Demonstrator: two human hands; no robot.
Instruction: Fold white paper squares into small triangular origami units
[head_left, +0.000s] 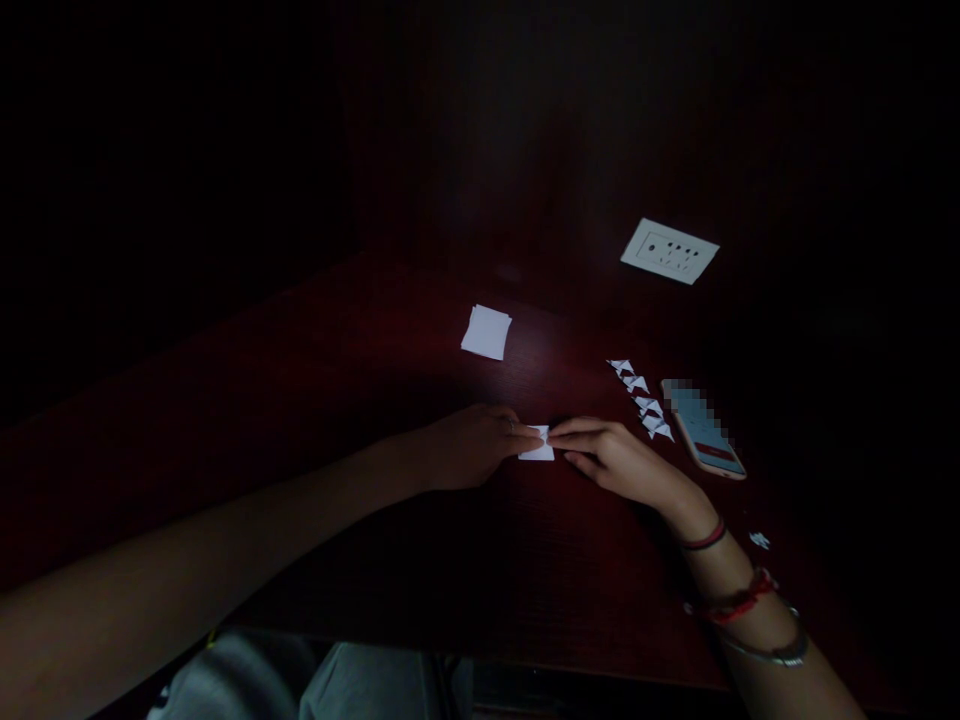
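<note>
Greyish, probably cloth trousers (367,685) sit below fingers (585,441) touching squarish white paper (536,455).

Clock read from the small sheet (537,455): its upper part lies under fingertips of the left hand (480,447) and right hand (619,462), fold unclear. Left forearm (187,560) cut by frame, 8 o'clock; right forearm (772,640), between 4 and 5. Legs (375,685) cropped, 7. Phone (701,425), 3 o'clock: screen partly pixelated, text illegible. White scraps (760,540), 4: too small to identify. Paper stack (487,333), 11: sheet count unclear. Table's far left lost in darkness.
</note>
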